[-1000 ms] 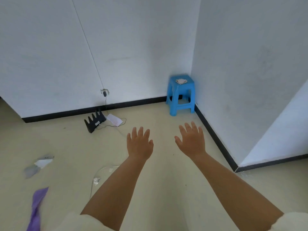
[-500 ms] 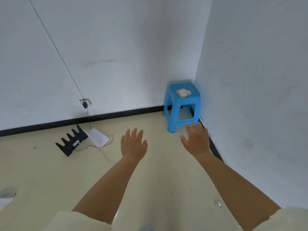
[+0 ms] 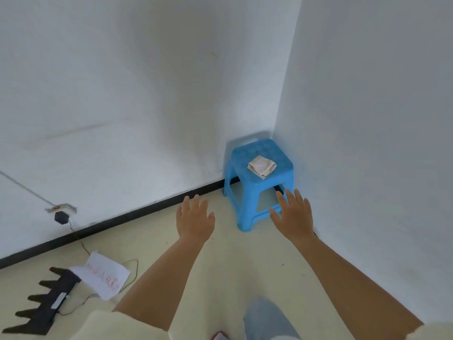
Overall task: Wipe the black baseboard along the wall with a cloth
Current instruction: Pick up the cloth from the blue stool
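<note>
A folded pale cloth (image 3: 261, 166) lies on top of a blue plastic stool (image 3: 282, 177) standing in the room's corner. The black baseboard (image 3: 127, 215) runs along the foot of the left wall, passing behind the stool. My left hand (image 3: 195, 220) is stretched forward, palm down, fingers straight, holding nothing, over the floor just in front of the baseboard. My right hand (image 3: 293, 215) is also flat and empty, in front of the stool's lower right leg, below the cloth.
A black router with antennas (image 3: 46, 300) lies on the floor at lower left, beside a sheet of paper (image 3: 103, 276) and a thin cable. A plug (image 3: 61, 216) hangs at a wall socket. White walls meet at the corner; my knee (image 3: 264, 317) shows at the bottom.
I have moved closer to the corner: the stool and cloth appear larger and nearer. Both hands stay flat and empty, now reaching near the stool.
</note>
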The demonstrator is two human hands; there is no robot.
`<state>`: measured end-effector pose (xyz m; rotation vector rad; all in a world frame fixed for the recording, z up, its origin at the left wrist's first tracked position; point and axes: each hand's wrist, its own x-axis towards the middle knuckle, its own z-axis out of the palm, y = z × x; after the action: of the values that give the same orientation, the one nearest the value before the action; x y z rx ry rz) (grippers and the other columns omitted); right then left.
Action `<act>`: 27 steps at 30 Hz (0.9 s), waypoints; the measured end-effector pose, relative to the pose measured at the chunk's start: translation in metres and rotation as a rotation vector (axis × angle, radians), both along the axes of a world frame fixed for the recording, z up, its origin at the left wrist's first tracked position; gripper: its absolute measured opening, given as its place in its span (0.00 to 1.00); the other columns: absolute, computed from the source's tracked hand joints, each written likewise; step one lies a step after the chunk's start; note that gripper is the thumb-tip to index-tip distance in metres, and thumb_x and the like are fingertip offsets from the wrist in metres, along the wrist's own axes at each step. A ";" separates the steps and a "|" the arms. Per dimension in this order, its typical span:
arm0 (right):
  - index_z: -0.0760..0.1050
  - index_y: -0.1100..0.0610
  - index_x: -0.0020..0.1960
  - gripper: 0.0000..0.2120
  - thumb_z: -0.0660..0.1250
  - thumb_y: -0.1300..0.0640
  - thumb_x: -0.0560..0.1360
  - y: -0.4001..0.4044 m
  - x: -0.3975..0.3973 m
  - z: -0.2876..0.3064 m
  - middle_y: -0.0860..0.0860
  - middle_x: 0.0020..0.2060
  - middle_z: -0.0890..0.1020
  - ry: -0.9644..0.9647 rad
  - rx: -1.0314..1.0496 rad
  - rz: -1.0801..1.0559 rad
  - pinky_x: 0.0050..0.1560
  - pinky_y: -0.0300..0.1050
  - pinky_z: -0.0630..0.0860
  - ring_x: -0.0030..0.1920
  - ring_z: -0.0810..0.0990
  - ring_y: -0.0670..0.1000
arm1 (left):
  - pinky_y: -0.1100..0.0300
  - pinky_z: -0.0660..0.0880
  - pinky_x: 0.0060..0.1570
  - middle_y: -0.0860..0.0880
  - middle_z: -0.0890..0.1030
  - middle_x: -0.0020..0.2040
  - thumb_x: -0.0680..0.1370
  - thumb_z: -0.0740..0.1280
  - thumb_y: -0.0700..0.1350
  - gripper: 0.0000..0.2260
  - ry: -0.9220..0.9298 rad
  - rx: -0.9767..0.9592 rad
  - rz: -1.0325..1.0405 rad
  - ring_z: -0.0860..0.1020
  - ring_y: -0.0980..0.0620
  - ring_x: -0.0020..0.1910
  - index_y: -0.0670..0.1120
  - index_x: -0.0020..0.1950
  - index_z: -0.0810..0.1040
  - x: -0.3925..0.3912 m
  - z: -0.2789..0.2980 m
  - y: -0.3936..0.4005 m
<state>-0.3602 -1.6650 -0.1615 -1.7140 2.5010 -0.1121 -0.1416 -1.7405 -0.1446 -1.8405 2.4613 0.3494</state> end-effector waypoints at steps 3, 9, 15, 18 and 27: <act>0.57 0.54 0.73 0.27 0.53 0.44 0.78 -0.058 -0.039 -0.021 0.53 0.73 0.59 -0.002 0.058 -0.018 0.70 0.51 0.51 0.74 0.52 0.54 | 0.51 0.47 0.72 0.48 0.54 0.75 0.80 0.52 0.52 0.21 0.002 0.044 -0.053 0.48 0.45 0.74 0.50 0.73 0.55 -0.038 -0.019 -0.066; 0.58 0.53 0.73 0.26 0.52 0.43 0.78 -0.191 -0.124 -0.075 0.52 0.73 0.59 -0.046 0.196 -0.006 0.71 0.51 0.50 0.74 0.52 0.53 | 0.52 0.48 0.72 0.49 0.54 0.75 0.80 0.51 0.53 0.22 -0.009 0.127 -0.047 0.47 0.47 0.75 0.51 0.73 0.54 -0.115 -0.077 -0.194; 0.65 0.57 0.70 0.24 0.57 0.46 0.78 -0.288 -0.183 -0.152 0.56 0.71 0.64 -0.163 0.301 0.011 0.70 0.54 0.55 0.73 0.57 0.56 | 0.52 0.46 0.72 0.51 0.53 0.76 0.80 0.49 0.54 0.22 -0.024 0.286 -0.068 0.46 0.49 0.75 0.52 0.73 0.52 -0.185 -0.150 -0.282; 0.65 0.57 0.70 0.22 0.57 0.49 0.78 -0.319 -0.201 -0.193 0.57 0.71 0.64 -0.198 0.359 0.005 0.69 0.53 0.56 0.72 0.57 0.57 | 0.53 0.46 0.72 0.51 0.53 0.76 0.79 0.49 0.55 0.22 -0.016 0.317 -0.114 0.47 0.48 0.75 0.53 0.73 0.53 -0.215 -0.190 -0.308; 0.67 0.55 0.69 0.19 0.59 0.55 0.78 -0.368 -0.243 -0.279 0.60 0.70 0.63 -0.311 0.423 0.071 0.65 0.54 0.63 0.69 0.63 0.60 | 0.46 0.60 0.68 0.46 0.69 0.69 0.77 0.62 0.46 0.18 0.148 0.376 -0.402 0.62 0.42 0.71 0.46 0.66 0.70 -0.287 -0.287 -0.345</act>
<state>-0.6032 -2.0331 -0.4408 -1.4790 2.0569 0.1371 -0.4289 -2.0851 -0.4319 -1.1855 2.5519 0.8717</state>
